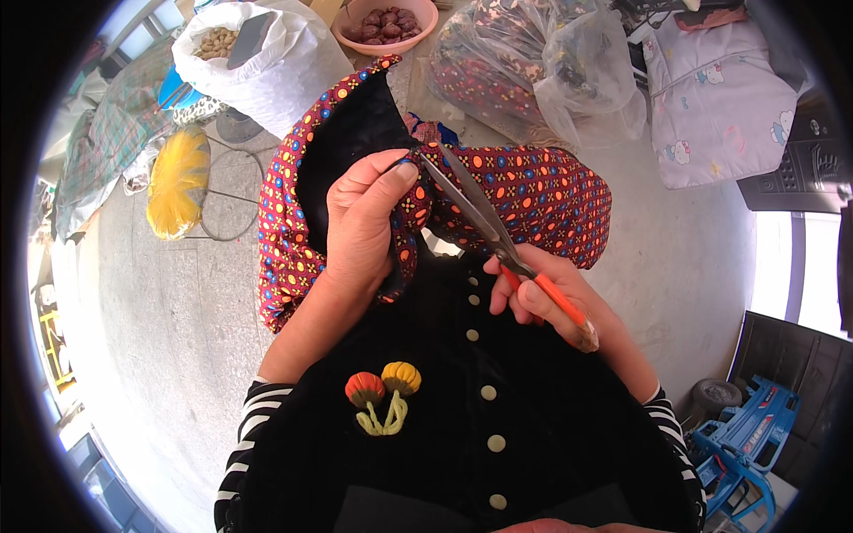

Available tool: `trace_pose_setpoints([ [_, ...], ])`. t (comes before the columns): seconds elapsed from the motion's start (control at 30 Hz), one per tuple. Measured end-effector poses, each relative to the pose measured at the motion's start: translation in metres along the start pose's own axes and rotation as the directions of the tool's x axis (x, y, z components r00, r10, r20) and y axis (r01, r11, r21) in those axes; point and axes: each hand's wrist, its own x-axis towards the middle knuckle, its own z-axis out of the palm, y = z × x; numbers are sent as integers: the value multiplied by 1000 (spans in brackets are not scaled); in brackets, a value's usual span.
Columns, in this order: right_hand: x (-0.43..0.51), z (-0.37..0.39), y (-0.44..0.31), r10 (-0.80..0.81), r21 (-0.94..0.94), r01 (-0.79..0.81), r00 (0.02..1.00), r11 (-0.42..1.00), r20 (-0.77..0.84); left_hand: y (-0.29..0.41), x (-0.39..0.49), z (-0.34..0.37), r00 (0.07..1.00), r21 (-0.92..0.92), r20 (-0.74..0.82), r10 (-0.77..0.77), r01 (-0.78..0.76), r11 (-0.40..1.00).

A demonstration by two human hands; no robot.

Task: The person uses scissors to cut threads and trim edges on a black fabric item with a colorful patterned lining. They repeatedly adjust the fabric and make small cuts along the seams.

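Note:
A maroon garment (520,193) with orange, blue and yellow dots and a black lining lies bunched before me. My left hand (373,200) pinches an edge of this patterned fabric between thumb and index finger. In my right hand (546,293) is a pair of scissors (500,246) with orange-red handles. The blades point up and left, slightly apart, and their tips are beside the pinched edge. Whether they touch the fabric cannot be told. Part of another hand (553,526) shows at the bottom rim.
A white sack (293,73) of peanuts, a pink basin (393,45) of dark red round items and a clear plastic bag (586,80) of patterned fabric stand beyond. A yellow-wrapped bundle (178,183) is at left, a blue metal frame (746,426) at lower right.

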Motion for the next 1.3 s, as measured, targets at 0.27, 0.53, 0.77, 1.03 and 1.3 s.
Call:
trace_pose_setpoints([
  [0.27,43,-11,-35,-498,-51,533,747,845,-441,-8,-16,0,993,-96,98,-70,79,992],
  [0.53,80,-11,-16,-505,-511,312,810,801,-296,1,-9,-13,998,-89,-62,13,-19,996],
  [0.77,75,-59,-1,-388,-94,450,625,888,-677,1,-11,-14,998,-210,53,-31,42,977],
  [1.03,30,-131,70,-231,1,543,358,840,-905,32,-40,-19,732,657,650,204,-676,334],
  [1.3,34,-140,153,28,347,601,474,720,-880,49,-42,-87,868,991,100,487,-128,25],
])
